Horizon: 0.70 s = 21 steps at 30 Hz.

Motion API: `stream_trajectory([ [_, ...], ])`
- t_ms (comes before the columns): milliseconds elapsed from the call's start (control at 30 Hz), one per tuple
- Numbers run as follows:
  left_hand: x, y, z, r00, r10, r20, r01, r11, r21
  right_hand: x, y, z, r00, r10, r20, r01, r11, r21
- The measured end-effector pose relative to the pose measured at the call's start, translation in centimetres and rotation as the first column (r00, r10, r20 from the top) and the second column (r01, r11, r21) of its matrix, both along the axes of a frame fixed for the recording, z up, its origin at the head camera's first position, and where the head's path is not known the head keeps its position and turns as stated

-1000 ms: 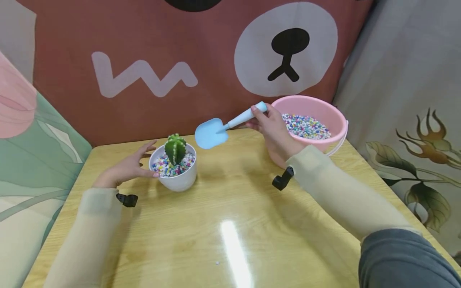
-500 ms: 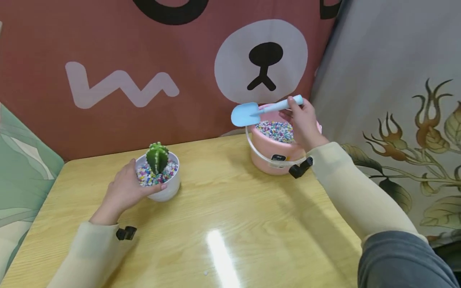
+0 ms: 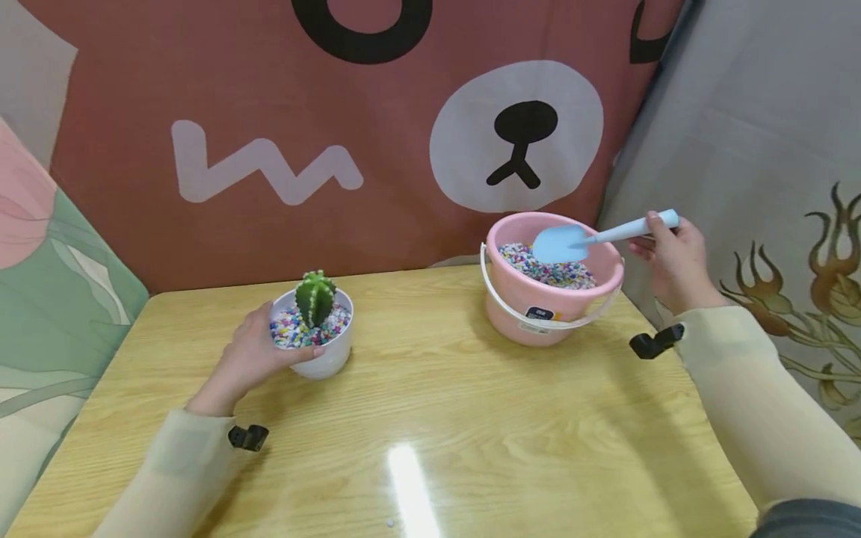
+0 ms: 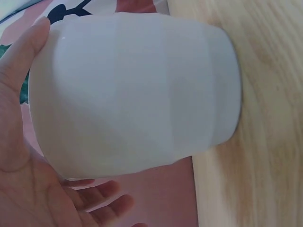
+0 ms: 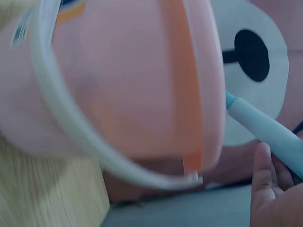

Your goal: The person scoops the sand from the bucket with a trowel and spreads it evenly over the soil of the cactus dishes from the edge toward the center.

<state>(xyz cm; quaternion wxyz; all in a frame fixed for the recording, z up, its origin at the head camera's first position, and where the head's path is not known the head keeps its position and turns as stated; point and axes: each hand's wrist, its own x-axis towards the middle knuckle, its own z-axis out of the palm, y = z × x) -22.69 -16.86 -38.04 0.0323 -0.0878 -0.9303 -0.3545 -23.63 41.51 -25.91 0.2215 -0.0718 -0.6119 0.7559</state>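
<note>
My left hand [image 3: 254,353] grips the rim of a white pot [image 3: 327,362], its thumb along the near side and its fingers on the far left side. A small ribbed green cactus [image 3: 315,299] stands upright in the pot, among multicoloured beads [image 3: 285,329]. In the left wrist view the smooth pot wall [image 4: 128,94] fills the middle. My right hand [image 3: 679,261] holds a light blue shovel [image 3: 561,244] by its pale handle [image 5: 270,132]. The blade is over the opening of a pink bucket [image 3: 514,299], which contains similar beads [image 3: 521,260].
The bucket's white handle [image 5: 71,123] hangs down across its front. A wooden table [image 3: 471,433] carries both containers, and a tiny bead [image 3: 390,524] lies near its front. Behind is a brown cloth with a bear face [image 3: 397,224]; a flowered grey curtain [image 3: 740,149] is at the right.
My right hand has carried the shovel rightward from beside the pot to over the bucket. My left hand has closed in on the pot's rim, its thumb now along the front.
</note>
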Motion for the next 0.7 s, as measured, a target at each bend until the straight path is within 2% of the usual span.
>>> stream_trajectory([
  [167,0.0,0.8,-0.1,1.000,0.002,0.017,-0.003,1.000,0.026,0.5,2.0,0.5,0.999,-0.010,0.040,0.007,0.999,0.054],
  [333,-0.2,1.3,0.0,0.999,0.001,0.044,-0.004,0.998,0.067,0.5,2.8,1.2,0.995,-0.063,0.079,0.045,0.976,0.211],
  [400,-0.3,1.5,-0.1,0.999,-0.002,0.049,-0.002,0.997,0.080,0.4,3.0,1.5,0.991,-0.096,0.094,0.059,0.940,0.337],
  [567,-0.3,1.7,-0.2,0.999,-0.006,0.046,0.001,0.995,0.102,-0.1,3.5,2.1,0.979,-0.163,0.120,0.061,0.804,0.591],
  [700,-0.3,1.7,-0.3,0.999,-0.004,0.042,-0.001,0.994,0.107,-0.4,4.2,2.3,0.971,-0.182,0.157,0.035,0.753,0.657],
])
